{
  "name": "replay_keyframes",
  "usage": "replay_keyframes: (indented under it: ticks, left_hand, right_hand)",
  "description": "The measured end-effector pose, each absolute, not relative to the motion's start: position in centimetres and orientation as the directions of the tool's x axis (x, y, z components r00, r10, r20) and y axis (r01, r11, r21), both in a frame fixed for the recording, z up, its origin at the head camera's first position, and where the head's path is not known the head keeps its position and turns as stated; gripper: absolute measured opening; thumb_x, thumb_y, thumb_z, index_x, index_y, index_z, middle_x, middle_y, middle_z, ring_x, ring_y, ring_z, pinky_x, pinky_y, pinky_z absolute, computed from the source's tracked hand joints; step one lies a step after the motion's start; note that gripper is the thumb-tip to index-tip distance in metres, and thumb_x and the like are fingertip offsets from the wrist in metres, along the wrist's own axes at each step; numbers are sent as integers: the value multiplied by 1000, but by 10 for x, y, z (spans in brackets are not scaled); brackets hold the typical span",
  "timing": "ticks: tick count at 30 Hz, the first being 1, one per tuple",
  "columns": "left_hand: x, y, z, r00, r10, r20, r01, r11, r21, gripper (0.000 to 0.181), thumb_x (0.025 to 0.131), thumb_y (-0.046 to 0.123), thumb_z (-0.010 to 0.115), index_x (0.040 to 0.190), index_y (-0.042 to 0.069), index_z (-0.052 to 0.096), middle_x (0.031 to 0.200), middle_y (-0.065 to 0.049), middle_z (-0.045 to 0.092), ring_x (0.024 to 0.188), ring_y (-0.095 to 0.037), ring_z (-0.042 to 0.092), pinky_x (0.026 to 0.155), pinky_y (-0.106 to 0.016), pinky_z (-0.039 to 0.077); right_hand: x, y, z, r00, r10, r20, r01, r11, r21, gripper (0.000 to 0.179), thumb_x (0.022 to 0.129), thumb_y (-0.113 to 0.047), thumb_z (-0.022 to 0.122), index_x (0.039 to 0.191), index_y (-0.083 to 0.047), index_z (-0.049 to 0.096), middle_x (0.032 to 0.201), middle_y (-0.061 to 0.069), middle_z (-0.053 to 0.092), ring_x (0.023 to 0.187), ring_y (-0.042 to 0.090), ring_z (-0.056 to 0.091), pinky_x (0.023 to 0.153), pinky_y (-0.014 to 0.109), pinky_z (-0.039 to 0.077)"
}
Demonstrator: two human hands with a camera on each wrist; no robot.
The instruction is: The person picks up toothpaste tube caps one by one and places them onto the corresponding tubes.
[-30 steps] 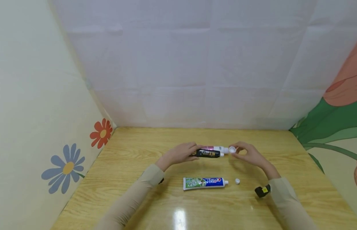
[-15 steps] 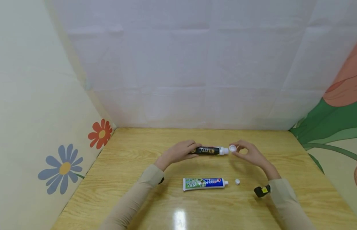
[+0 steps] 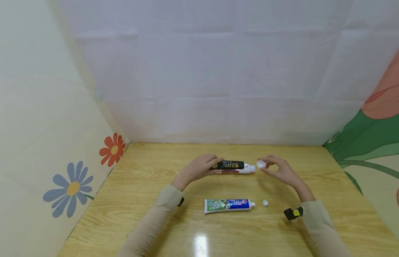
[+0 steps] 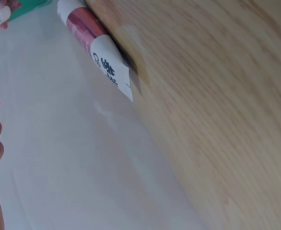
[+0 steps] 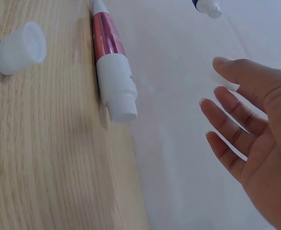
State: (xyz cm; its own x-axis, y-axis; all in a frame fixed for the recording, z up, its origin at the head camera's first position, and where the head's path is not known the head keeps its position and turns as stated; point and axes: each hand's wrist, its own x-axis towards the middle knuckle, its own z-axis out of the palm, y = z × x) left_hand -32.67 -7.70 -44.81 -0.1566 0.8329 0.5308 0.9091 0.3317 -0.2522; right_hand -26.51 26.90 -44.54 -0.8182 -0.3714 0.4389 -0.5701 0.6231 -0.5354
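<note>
My left hand (image 3: 199, 167) holds a black toothpaste tube (image 3: 230, 164) with gold lettering, its bare nozzle (image 5: 214, 10) pointing right. Thumb and fingertips of my right hand (image 3: 280, 172) pinch a white screw cap (image 3: 261, 164), its hollow side showing, a short gap from that nozzle. The right wrist view shows the cap mostly hidden behind the thumb, with the other fingers spread loosely. Below the held tube, a pink-and-white toothpaste tube (image 5: 109, 38) lies on the table, its white end toward the right; the black tube overlaps it in the head view.
Nearer me lies a green-and-blue toothpaste tube (image 3: 227, 205) with an uncovered nozzle. A small white cap (image 3: 265, 203) stands on the wooden table (image 3: 154, 228) to its right. A pale sheet (image 3: 218, 82) hangs behind the table; flower-painted walls flank it.
The black tube has shifted away from me, from the near side of the pink-and-white tube to over its far side. My right hand, still pinching the cap, has moved slightly away too.
</note>
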Motion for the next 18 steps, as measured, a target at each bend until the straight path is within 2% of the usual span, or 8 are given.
replay_keyframes:
  ticks: [7, 12, 18]
  left_hand:
    - [-326, -77, -446, -150, 813, 563, 889, 361, -283, 50, 85, 34, 66, 127, 9, 55, 103, -2, 60, 87, -12, 56, 77, -25, 49]
    - [-328, -79, -449, -161, 776, 610, 885, 387, -259, 54, 78, 30, 73, 126, 11, 56, 103, -2, 61, 90, -13, 58, 77, -27, 50]
    - [-328, -81, -448, -164, 751, 639, 857, 429, -284, 54, 79, 32, 72, 127, 14, 56, 104, 0, 60, 91, -12, 58, 74, -27, 48]
  right_hand:
    - [-265, 270, -443, -856, -336, 393, -514, 632, -580, 33, 86, -21, 67, 117, -14, 63, 109, 3, 65, 91, 15, 57, 81, 43, 47]
    - [-265, 268, -442, -857, -332, 395, -513, 633, -580, 33, 85, -20, 67, 117, -13, 63, 107, 3, 66, 90, 15, 58, 82, 43, 46]
    - [-260, 262, -436, -852, -334, 404, -521, 630, -577, 33, 85, -14, 67, 117, -10, 63, 108, 6, 66, 90, 18, 58, 81, 41, 46]
